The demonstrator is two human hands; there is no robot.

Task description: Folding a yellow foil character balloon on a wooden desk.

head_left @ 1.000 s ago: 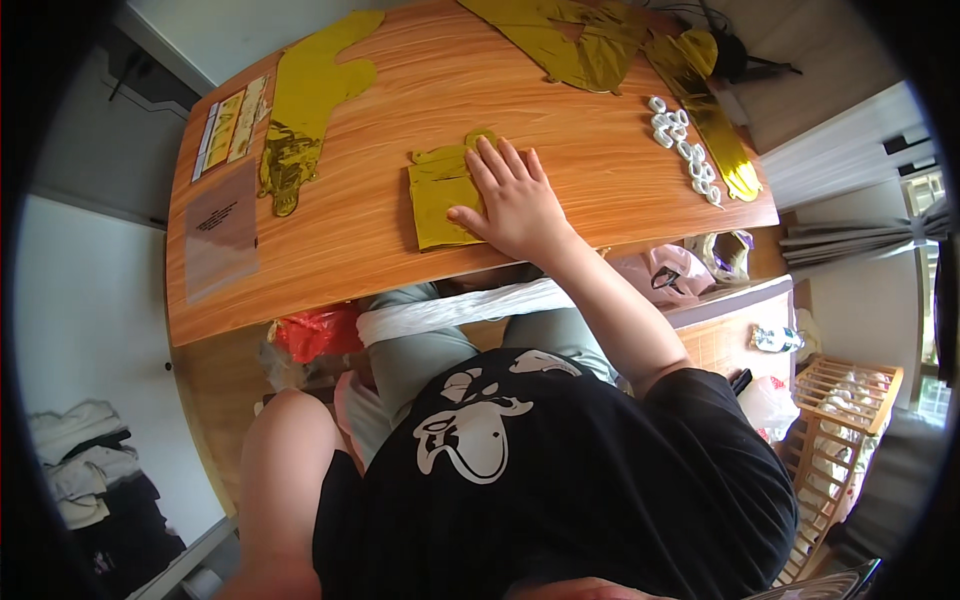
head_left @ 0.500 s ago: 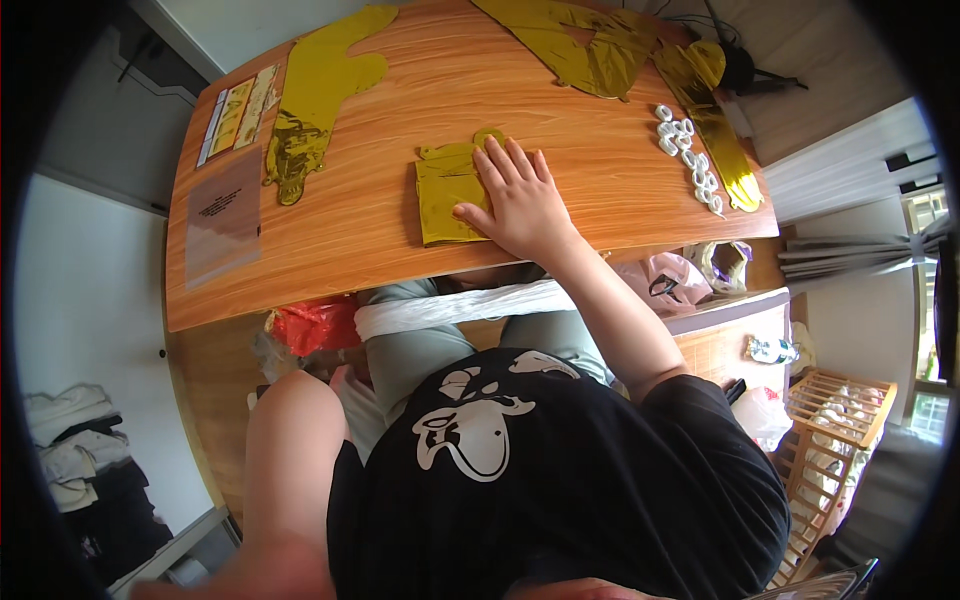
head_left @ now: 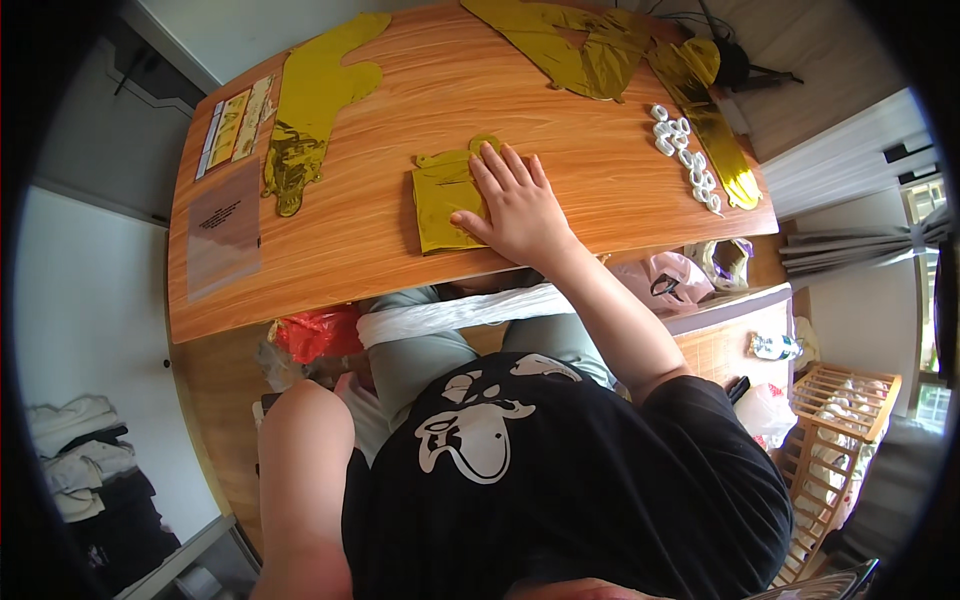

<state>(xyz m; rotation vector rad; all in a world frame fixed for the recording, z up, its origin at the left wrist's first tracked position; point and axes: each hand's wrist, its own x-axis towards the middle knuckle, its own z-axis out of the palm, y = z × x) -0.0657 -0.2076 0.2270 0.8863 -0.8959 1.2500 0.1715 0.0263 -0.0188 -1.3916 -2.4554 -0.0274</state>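
Observation:
A folded gold foil balloon [head_left: 447,207], deflated and flat, lies near the front edge of the wooden table [head_left: 340,235]. My right hand [head_left: 522,212] presses down on its right part, palm down, with fingers stretched out and thumb spread. Rounded gold tabs stick out along the far edge of the packet; the hand covers the rest of its right side. My left arm [head_left: 305,470] runs down out of the lower edge, and the left hand itself is out of sight.
More flat gold foil balloons lie at the far left [head_left: 315,95], far right [head_left: 585,50] and right edge [head_left: 725,130]. Several white ribbon rolls [head_left: 690,158] sit at right. A clear printed bag [head_left: 222,240] and a picture card [head_left: 235,125] lie at left.
My left arm has shifted a little to the right, and its blurred lower part has left the picture. My right hand stays pressed on the folded balloon.

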